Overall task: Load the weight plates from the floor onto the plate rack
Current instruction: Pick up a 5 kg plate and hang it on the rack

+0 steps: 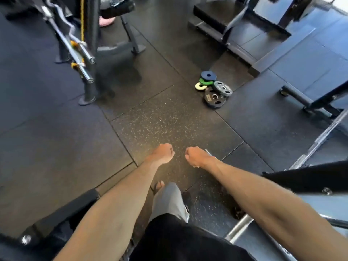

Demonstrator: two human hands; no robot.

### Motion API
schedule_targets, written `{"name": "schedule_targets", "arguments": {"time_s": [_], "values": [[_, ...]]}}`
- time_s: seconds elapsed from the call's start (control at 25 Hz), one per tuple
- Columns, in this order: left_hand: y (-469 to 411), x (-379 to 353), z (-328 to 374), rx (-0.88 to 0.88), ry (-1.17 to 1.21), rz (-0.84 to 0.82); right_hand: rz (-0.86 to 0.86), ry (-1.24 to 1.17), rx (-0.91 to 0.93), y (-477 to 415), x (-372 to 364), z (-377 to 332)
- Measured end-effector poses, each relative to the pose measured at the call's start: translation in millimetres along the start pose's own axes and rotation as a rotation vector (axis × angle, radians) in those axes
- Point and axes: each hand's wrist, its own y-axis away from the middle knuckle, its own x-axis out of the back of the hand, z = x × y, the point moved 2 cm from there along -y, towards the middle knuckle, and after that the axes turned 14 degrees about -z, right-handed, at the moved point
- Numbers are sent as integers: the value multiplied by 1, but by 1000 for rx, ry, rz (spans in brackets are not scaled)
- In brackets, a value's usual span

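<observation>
Underfoot, a dark speckled rubber floor (169, 119) in square tiles fills the gym, ringed by black machine frames. At upper left a rack (90, 53) carries chrome bars, its top cut off by the frame edge. The weight plates (213, 87) lie in a small overlapping heap on the floor, well ahead of the person; their markings are too small to read. Both bare forearms reach forward, the left hand (162, 153) and right hand (195, 156) curled into loose fists, holding nothing, near each other.

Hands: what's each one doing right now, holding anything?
Left hand: closed in a loose fist, holding nothing.
Right hand: closed in a loose fist, holding nothing.
</observation>
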Motion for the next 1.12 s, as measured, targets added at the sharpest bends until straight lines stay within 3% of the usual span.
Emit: {"name": "schedule_targets", "arguments": {"time_s": [0.52,1.12], "values": [[-256,325,128,-206,-305,-150,167,-395,-252,-155,312,53],[-552,461,335,-243,-661,-374,224,-844,-395,-332,517,247]]}}
